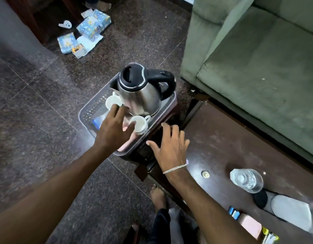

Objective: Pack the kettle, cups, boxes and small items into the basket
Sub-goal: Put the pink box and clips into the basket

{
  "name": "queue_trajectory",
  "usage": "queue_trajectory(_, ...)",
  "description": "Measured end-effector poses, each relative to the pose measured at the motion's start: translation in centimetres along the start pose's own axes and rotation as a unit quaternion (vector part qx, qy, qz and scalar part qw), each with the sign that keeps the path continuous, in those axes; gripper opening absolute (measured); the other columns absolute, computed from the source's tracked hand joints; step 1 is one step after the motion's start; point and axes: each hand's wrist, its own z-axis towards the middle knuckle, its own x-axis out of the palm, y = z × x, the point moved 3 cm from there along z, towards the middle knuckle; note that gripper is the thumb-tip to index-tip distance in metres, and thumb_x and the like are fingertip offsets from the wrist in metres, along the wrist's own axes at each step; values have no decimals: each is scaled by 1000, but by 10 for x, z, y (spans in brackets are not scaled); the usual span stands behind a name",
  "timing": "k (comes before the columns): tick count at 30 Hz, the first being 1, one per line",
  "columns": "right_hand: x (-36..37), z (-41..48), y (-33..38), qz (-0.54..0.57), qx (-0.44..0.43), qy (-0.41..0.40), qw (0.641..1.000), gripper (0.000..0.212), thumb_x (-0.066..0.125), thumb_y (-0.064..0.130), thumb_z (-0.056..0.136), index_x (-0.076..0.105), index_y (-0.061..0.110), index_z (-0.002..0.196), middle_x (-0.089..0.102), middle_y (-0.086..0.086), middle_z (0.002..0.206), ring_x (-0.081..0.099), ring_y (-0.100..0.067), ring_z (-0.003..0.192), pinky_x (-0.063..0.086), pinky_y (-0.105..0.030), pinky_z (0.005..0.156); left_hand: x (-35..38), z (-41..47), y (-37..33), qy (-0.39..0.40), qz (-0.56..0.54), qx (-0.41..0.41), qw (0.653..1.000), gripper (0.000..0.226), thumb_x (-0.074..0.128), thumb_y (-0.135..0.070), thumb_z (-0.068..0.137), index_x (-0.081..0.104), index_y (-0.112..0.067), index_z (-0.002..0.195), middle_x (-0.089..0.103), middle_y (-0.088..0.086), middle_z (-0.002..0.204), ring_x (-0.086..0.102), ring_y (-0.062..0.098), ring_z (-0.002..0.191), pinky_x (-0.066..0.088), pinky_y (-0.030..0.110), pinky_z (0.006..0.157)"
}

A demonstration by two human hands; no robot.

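Note:
A clear plastic basket [85,114] sits at the left end of a dark wooden table [220,143]. Inside it stands a steel kettle [143,95] with a black lid and handle. A white cup [113,101] lies to the kettle's left and another white cup [140,123] in front of it. A blue packet [96,122] and something pink lie on the basket's floor. My left hand [115,127] hovers over the basket between the cups, fingers spread, holding nothing. My right hand [169,147] rests open on the table by the basket's near right rim.
A green sofa [257,59] fills the upper right. On the table near me are a glass [246,180], a small round cap [205,174], a black-and-white cloth [289,208] and small packets [250,224]. Blue boxes and papers [85,30] lie on the floor. My foot [158,196] is below the table.

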Motion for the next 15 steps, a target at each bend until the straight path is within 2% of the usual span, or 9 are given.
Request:
queue_trajectory(3, -12, -29, -41, 1, 15, 19, 1000, 72, 72, 59, 80, 52, 20, 136, 54, -6, 122, 53, -31, 103, 49, -49, 80, 18, -23, -46, 39, -2, 62, 997, 36, 65, -36, 90, 55, -15, 117, 50, 3, 111, 58, 27, 87, 50, 37, 70)
queue_trajectory(8, -27, -85, -127, 2, 64, 53, 997, 61, 74, 52, 81, 58, 18, 130, 57, -9, 120, 55, -33, 104, 50, -48, 83, 72, -61, -120, 148, -12, 98, 984, 45, 63, -44, 92, 54, -20, 128, 52, 3, 120, 66, 28, 91, 57, 39, 70)
queue_trajectory(11, -32, -125, -185, -3, 101, 62, 993, 59, 80, 45, 78, 64, 12, 124, 60, -13, 115, 58, -37, 103, 51, -49, 84, 118, -92, -167, 219, -19, 125, 968, 46, 63, -45, 91, 55, -20, 129, 53, 2, 119, 69, 30, 85, 58, 41, 67)
queue_trajectory(15, -32, -181, -260, -23, 138, 112, 984, 60, 77, 45, 81, 62, 9, 127, 60, -14, 118, 57, -38, 108, 51, -50, 88, 180, -141, -228, 316, -12, 133, 939, 50, 69, -44, 90, 56, -20, 132, 49, 0, 124, 69, 28, 91, 59, 43, 72)
